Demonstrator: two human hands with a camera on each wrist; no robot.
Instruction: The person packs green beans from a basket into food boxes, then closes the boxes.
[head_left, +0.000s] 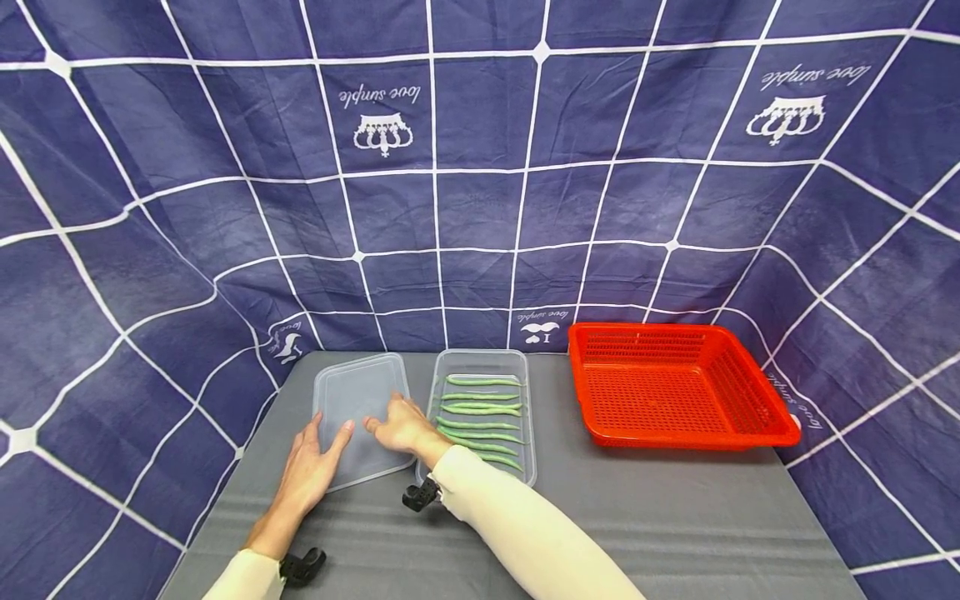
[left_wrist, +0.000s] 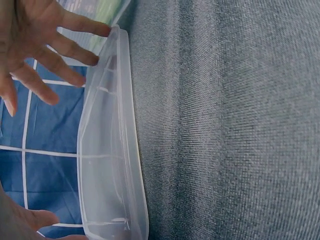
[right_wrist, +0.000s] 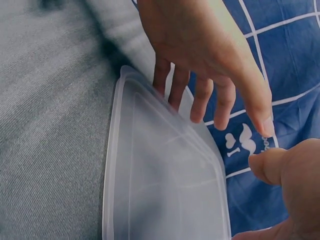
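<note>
A clear, flat plastic lid [head_left: 358, 385] lies on the grey table at the left. My left hand [head_left: 309, 462] is at its left edge, fingers extended and thumb apart; in the right wrist view the left hand's fingers [right_wrist: 202, 100] hang beside the lid's rim. Over the lid's right side is my right hand [head_left: 405, 429], its thumb pointing left; the left wrist view shows its fingers [left_wrist: 65, 47] spread. Whether either hand touches the lid, I cannot tell. Right of it stands a clear plastic container [head_left: 480, 360] with several green beans [head_left: 480, 408] laid in rows, partly hidden by my right wrist.
A red perforated plastic basket [head_left: 637, 379] stands at the right of the grey table [head_left: 660, 517]. Blue cloth [head_left: 480, 208] with white grid lines hangs behind the table and along both sides.
</note>
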